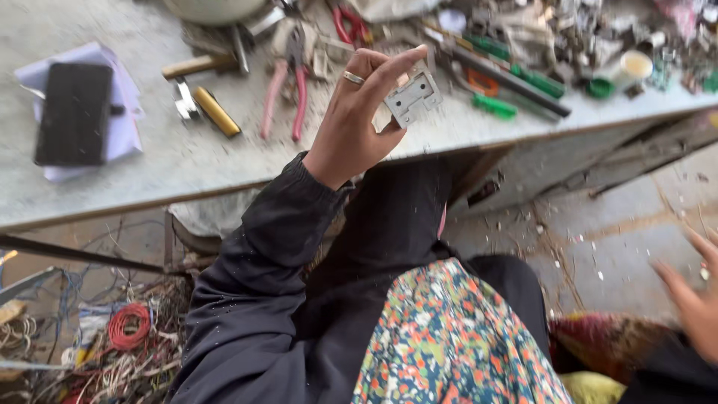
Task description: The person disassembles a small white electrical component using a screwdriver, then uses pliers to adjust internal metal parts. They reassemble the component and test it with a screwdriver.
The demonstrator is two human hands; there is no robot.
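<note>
**Small metal plate pinched high above a crowded bench**

Your left hand (pixel 357 120) is raised over the edge of the grey, dusty bench (pixel 187 161), pinching a small square silver metal plate with cut-outs (pixel 413 96) between the thumb and fingertips; a ring sits on one finger. Your right hand (pixel 695 295) is low at the frame's edge, blurred, fingers spread and holding nothing.

The grip on the plate looks light, at its edge only. If it slips, the piece could fall past the bench edge to the littered concrete floor (pixel 598 232), or among the tangled wires and red coil (pixel 129 327) below, where it would be hard to find. Just beside it lie pink-handled pliers (pixel 288 86), green-handled screwdrivers (pixel 516 75) and a brass-coloured cylinder (pixel 217 111); a careless set-down could bury it.
</note>
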